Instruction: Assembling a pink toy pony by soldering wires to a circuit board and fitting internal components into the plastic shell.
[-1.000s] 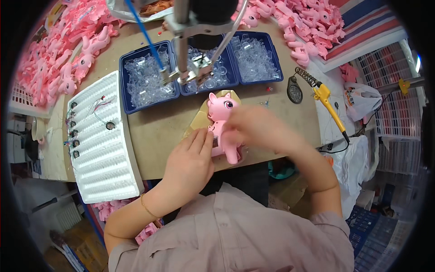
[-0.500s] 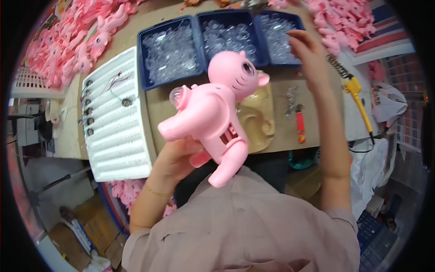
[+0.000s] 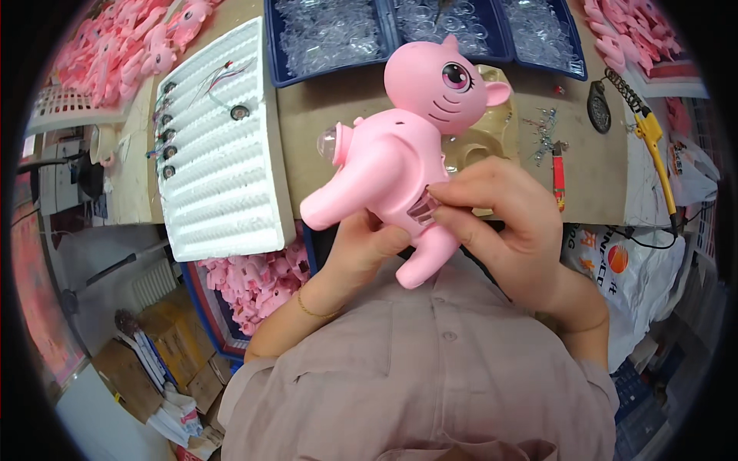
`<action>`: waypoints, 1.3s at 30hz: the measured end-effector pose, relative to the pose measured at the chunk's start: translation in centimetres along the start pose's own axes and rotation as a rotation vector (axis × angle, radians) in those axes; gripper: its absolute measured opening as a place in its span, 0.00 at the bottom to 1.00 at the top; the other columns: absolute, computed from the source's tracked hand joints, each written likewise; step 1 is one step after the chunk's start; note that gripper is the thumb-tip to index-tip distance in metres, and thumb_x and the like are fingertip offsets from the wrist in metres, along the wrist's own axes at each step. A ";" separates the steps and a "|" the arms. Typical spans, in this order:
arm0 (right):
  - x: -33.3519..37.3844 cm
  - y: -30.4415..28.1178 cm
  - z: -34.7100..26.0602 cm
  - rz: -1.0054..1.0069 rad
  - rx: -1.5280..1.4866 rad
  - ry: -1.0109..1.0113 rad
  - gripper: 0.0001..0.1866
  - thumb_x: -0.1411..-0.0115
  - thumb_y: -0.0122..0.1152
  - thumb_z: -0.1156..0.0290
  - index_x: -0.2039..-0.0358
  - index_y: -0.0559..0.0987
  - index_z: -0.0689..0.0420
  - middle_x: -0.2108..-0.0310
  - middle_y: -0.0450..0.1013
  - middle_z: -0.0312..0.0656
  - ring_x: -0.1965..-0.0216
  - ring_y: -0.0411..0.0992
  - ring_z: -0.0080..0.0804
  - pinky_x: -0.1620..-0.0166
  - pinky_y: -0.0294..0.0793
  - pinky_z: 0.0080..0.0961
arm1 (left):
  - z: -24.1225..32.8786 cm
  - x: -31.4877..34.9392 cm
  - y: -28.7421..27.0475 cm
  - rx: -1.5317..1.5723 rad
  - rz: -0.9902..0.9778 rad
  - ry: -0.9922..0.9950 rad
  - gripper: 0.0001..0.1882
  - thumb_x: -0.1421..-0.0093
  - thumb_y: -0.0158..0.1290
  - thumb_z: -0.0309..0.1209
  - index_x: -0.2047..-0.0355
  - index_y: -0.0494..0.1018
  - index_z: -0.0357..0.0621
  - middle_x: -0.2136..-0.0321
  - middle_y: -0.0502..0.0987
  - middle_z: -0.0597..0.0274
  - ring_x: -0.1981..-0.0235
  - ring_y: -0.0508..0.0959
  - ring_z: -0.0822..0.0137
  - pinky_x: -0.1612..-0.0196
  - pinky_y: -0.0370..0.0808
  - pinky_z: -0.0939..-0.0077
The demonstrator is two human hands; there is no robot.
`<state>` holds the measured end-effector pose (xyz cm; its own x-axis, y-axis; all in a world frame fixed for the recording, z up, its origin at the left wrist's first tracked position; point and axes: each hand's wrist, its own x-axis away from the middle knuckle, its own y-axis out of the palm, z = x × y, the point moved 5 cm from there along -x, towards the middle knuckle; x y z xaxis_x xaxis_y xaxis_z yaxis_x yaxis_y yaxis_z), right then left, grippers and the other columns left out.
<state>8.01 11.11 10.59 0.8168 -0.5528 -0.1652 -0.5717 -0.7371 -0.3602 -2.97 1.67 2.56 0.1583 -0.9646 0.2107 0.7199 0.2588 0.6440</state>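
A pink plastic toy pony (image 3: 377, 157) with a large eye is tilted over the front edge of the workbench. My left hand (image 3: 357, 250) grips it from below, fingers partly hidden behind the body. A clear round dome (image 3: 328, 144) sticks out at its rear. In its belly is a rectangular opening (image 3: 422, 209), like a battery compartment. My right hand (image 3: 503, 219) is closed there, thumb and forefinger pinched together at the opening's edge. Whatever lies between those fingertips is too small or hidden to make out.
Blue bins (image 3: 330, 42) of clear plastic parts stand behind the toy. A white ridged foam tray (image 3: 223, 177) with wired round parts lies left. Red-handled cutters (image 3: 559, 177), small metal parts (image 3: 543, 137) and a yellow soldering iron (image 3: 649, 134) lie right. Pink toys (image 3: 115, 46) are piled far left.
My right hand has come from the right-hand blue bin down to the toy's belly opening and pinched its fingers. My left hand still holds the toy. The view has shifted.
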 end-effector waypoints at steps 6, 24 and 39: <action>1.1 2.4 3.7 0.257 -0.600 0.428 0.46 0.54 0.74 0.65 0.38 0.57 0.56 0.43 0.60 0.46 0.43 0.61 0.36 0.43 0.63 0.30 | 1.2 0.1 -0.2 -0.097 0.037 0.140 0.33 0.50 0.63 0.32 0.46 0.63 0.38 0.51 0.71 0.57 0.49 0.72 0.64 0.48 0.71 0.70; 0.5 -4.3 3.6 0.560 -0.390 0.001 0.24 0.32 0.39 0.52 0.50 0.68 0.61 0.54 0.69 0.48 0.54 0.70 0.37 0.50 0.71 0.36 | -0.3 0.7 -1.6 -0.774 0.122 0.449 0.11 0.48 0.58 0.28 0.63 0.72 0.46 0.67 0.74 0.63 0.66 0.75 0.66 0.61 0.74 0.75; -2.3 -2.4 -0.4 0.281 -0.171 -0.088 0.29 0.31 0.34 0.54 0.69 0.77 0.67 0.68 0.74 0.53 0.64 0.74 0.39 0.57 0.73 0.32 | -3.6 2.9 -6.9 -0.891 0.267 0.176 0.30 0.58 0.66 0.29 0.54 0.67 0.37 0.58 0.72 0.53 0.58 0.75 0.60 0.54 0.73 0.69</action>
<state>7.46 14.05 12.21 0.6246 -0.7136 -0.3173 -0.7741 -0.6192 -0.1315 -5.04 -3.13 -3.91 0.4400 -0.8913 0.1094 0.8847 0.4093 -0.2232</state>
